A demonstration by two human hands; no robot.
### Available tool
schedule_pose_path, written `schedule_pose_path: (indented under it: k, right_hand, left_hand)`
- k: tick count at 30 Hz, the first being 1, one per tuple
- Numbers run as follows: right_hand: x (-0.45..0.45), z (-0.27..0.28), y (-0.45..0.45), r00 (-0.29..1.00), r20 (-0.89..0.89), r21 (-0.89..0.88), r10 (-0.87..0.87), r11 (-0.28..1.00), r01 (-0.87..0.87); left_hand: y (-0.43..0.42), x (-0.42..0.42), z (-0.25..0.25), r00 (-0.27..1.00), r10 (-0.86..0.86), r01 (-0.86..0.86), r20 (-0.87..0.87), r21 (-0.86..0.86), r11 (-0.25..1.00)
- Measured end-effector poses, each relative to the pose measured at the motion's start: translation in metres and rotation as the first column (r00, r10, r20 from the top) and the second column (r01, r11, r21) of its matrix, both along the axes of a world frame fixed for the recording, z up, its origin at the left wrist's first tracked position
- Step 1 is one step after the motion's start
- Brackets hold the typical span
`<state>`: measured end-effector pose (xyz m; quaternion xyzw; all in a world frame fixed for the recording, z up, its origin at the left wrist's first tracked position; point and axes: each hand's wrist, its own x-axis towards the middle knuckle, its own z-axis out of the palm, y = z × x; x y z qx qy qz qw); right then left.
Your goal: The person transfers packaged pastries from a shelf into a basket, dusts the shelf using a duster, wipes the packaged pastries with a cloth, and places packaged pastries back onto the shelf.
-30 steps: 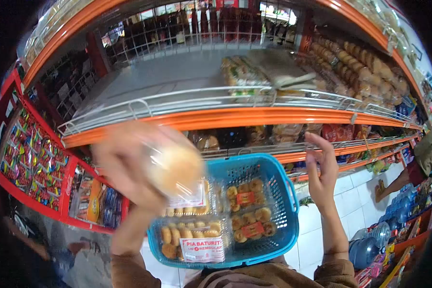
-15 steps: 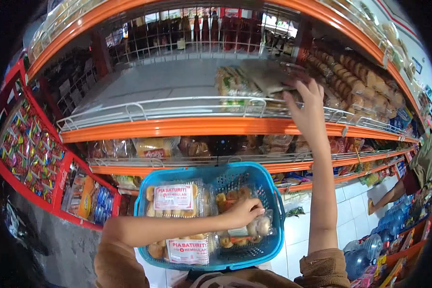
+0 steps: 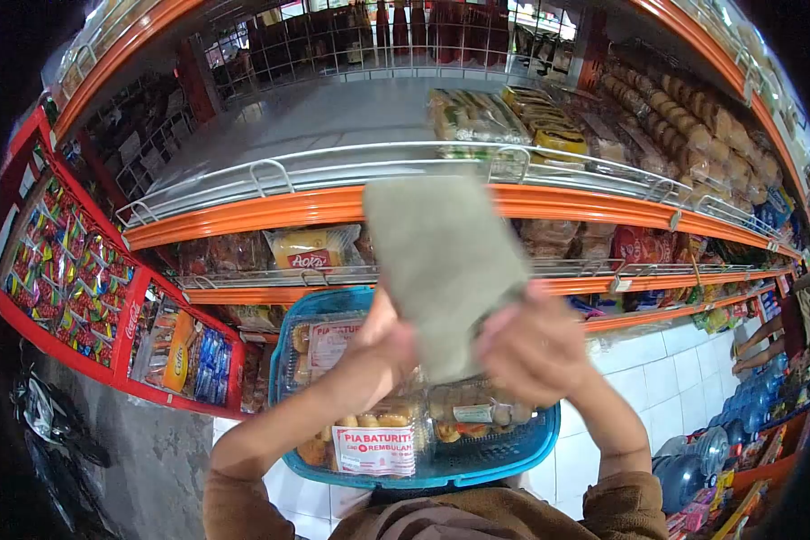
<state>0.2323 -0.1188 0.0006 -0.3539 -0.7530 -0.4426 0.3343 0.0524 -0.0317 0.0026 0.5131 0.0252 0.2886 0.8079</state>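
The grey-green cloth-like piece (image 3: 445,270), lifted off the far shelf (image 3: 333,112), is now grasped, blurred, between left hand (image 3: 380,349) and right hand (image 3: 533,349), over the basket's (image 3: 554,441) far part; packaged cakes (image 3: 479,117) there lie uncovered; neither hand is free.

Cloth (image 3: 450,270): grey-green, flattened, roughly four-sided, surface blurred. Pose: broad face toward the viewer. Location: between left hand (image 3: 378,351) and right hand (image 3: 538,349), at its lower edges.
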Motion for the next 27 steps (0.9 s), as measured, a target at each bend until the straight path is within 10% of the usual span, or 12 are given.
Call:
schedule_pose_path:
  k: [3, 8, 15, 19, 23, 27]
  right_hand:
    - [-0.016, -0.029, -0.019, 0.985, 0.133, -0.396, 0.108, 0.917, -0.047]
    - [0.029, -0.045, -0.053, 0.975, -0.140, -0.223, -0.172, 0.965, 0.138]
    - [0.173, -0.040, -0.124, 0.358, -0.468, -0.121, -0.808, 0.460, 0.880]
    - [0.245, -0.051, -0.151, -0.008, -0.347, -0.235, -0.938, 0.079, 0.969]
    - [0.291, -0.083, -0.156, -0.071, -0.239, -0.286, -0.969, 0.000, 0.958]
    - [0.287, -0.094, -0.136, -0.050, -0.259, -0.750, -0.965, 0.168, 0.640]
  left_hand:
    - [0.000, -0.019, -0.005, 0.918, 0.105, -0.118, -0.382, -0.010, 0.993]
    - [0.047, -0.035, -0.010, 0.835, -0.053, -0.114, -0.547, -0.267, 0.957]
    - [0.173, -0.023, -0.042, 0.851, 0.243, -0.343, -0.465, -0.142, 0.928]
    - [0.228, -0.017, -0.097, 0.667, 0.608, -0.436, -0.430, 0.435, 0.788]
    - [0.232, -0.011, -0.097, 0.655, 0.662, -0.361, -0.363, 0.620, 0.697]
    - [0.232, -0.009, -0.097, 0.576, 0.752, -0.268, -0.321, 0.794, 0.545]
